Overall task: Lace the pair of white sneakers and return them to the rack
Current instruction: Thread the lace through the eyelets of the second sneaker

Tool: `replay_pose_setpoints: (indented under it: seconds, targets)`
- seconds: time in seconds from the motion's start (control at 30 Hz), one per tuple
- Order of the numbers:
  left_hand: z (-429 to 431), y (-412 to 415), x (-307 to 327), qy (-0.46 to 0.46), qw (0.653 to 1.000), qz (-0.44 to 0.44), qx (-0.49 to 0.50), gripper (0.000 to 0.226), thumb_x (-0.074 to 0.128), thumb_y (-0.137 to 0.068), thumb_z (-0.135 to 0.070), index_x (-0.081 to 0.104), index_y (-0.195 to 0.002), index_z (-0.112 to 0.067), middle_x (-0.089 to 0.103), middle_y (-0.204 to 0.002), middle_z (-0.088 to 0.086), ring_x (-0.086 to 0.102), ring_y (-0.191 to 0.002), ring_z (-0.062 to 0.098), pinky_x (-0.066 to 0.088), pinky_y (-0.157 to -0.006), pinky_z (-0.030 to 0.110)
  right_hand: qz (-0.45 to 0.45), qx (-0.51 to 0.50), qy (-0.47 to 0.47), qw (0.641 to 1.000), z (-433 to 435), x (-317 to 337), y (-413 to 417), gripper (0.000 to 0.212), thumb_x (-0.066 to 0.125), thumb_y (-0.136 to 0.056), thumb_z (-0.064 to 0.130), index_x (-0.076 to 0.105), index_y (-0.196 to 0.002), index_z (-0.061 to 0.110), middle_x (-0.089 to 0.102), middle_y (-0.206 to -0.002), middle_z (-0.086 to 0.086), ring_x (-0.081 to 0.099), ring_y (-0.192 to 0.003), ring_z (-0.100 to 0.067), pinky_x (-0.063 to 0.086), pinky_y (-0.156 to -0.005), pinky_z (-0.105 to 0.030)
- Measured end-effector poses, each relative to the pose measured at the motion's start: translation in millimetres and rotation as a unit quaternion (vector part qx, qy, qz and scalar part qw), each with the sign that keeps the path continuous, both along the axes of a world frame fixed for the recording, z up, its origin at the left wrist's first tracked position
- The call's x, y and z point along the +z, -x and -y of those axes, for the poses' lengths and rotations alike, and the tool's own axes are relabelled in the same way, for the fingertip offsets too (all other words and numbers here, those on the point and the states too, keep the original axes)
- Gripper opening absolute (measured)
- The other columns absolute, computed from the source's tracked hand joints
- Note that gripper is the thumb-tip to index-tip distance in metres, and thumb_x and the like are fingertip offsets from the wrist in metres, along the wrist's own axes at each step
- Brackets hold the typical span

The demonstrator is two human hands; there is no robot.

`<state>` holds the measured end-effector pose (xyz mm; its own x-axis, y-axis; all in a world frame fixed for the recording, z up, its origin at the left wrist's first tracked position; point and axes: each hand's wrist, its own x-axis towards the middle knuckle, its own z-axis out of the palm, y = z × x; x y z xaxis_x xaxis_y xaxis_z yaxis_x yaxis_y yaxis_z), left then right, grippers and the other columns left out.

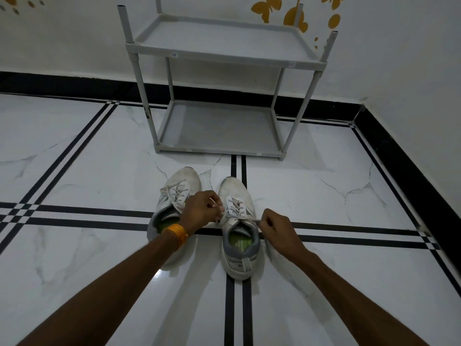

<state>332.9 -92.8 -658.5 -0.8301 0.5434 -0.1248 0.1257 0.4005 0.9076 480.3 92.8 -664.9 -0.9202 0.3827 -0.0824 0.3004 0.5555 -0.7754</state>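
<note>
Two white sneakers stand side by side on the tiled floor, toes pointing away from me. The left sneaker (pixel 178 186) has its laces threaded and loose, and my left forearm covers part of it. The right sneaker (pixel 238 236) sits between my hands. My left hand (pixel 203 212) pinches one end of its white lace (pixel 239 217) on the left side. My right hand (pixel 274 224) pinches the other end on the right, with the lace stretched across the tongue. A grey two-shelf rack (pixel 219 52) stands just beyond the shoes with nothing on either shelf.
The rack stands against a white wall with yellow butterfly decals (pixel 264 8). A black skirting board (pixel 74 83) runs along the wall and turns down the right side. The white marble floor (pixel 87 158) with black stripes spreads wide to the left and right of the shoes.
</note>
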Motion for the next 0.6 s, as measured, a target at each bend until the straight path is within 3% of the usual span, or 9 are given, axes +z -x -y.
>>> replay_pose_setpoints:
  seconds: [0.1, 0.2, 0.27, 0.37, 0.47, 0.6]
  targets:
    - [6, 0, 3, -0.041, 0.999, 0.003, 0.013, 0.017, 0.080, -0.075, -0.009, 0.069, -0.085, 0.000, 0.072, -0.072, 0.022, 0.074, -0.063, 0.028, 0.063, -0.063, 0.036, 0.014, -0.101, 0.196, 0.975, 4, 7, 14, 0.020, 0.046, -0.092, 0.012, 0.051, -0.072, 0.012, 0.056, -0.066, -0.002, 0.045, -0.057, -0.013, 0.039, -0.056, -0.031]
    - [11, 3, 5, -0.011, 0.998, -0.045, -0.041, 0.012, 0.079, -0.077, -0.011, 0.074, -0.085, -0.004, 0.075, -0.072, 0.014, 0.074, -0.063, 0.022, 0.062, -0.066, 0.029, 0.037, -0.147, 0.265, 0.952, 8, 10, 22, 0.017, 0.044, -0.092, 0.009, 0.052, -0.078, 0.010, 0.058, -0.071, -0.009, 0.048, -0.056, -0.015, 0.040, -0.049, -0.028]
    - [12, 2, 5, 0.038, 0.988, -0.118, -0.088, 0.006, 0.076, -0.080, -0.011, 0.075, -0.085, -0.007, 0.076, -0.072, 0.008, 0.073, -0.062, 0.014, 0.058, -0.067, 0.020, 0.037, -0.138, 0.203, 0.969, 11, 7, 17, 0.014, 0.045, -0.094, 0.010, 0.051, -0.082, 0.007, 0.060, -0.072, -0.009, 0.050, -0.057, -0.015, 0.044, -0.050, -0.029]
    - [11, -1, 3, 0.067, 0.979, -0.174, -0.087, 0.006, 0.076, -0.081, -0.014, 0.075, -0.085, -0.010, 0.075, -0.073, 0.005, 0.072, -0.064, 0.011, 0.057, -0.068, 0.018, 0.028, -0.016, -0.039, 0.999, 8, 2, 8, 0.014, 0.049, -0.095, 0.013, 0.045, -0.084, 0.004, 0.054, -0.067, -0.006, 0.043, -0.058, -0.015, 0.040, -0.054, -0.032]
    - [9, -2, 1, -0.004, 1.000, -0.007, 0.010, 0.011, 0.074, -0.082, -0.008, 0.073, -0.089, 0.000, 0.073, -0.074, 0.012, 0.072, -0.066, 0.021, 0.061, -0.069, 0.027, 0.021, 0.037, -0.093, 0.995, 10, 5, 9, 0.014, 0.049, -0.093, 0.010, 0.042, -0.082, 0.007, 0.050, -0.064, -0.002, 0.037, -0.055, -0.012, 0.031, -0.051, -0.027]
    - [-6, -14, 5, -0.027, 0.987, 0.152, 0.054, 0.012, 0.058, -0.092, -0.005, 0.062, -0.095, 0.005, 0.068, -0.079, 0.015, 0.066, -0.068, 0.024, 0.060, -0.065, 0.034, 0.012, -0.031, 0.030, 0.999, 12, 4, 9, 0.015, 0.050, -0.091, 0.006, 0.047, -0.077, 0.004, 0.056, -0.065, -0.009, 0.050, -0.053, -0.015, 0.045, -0.043, -0.020]
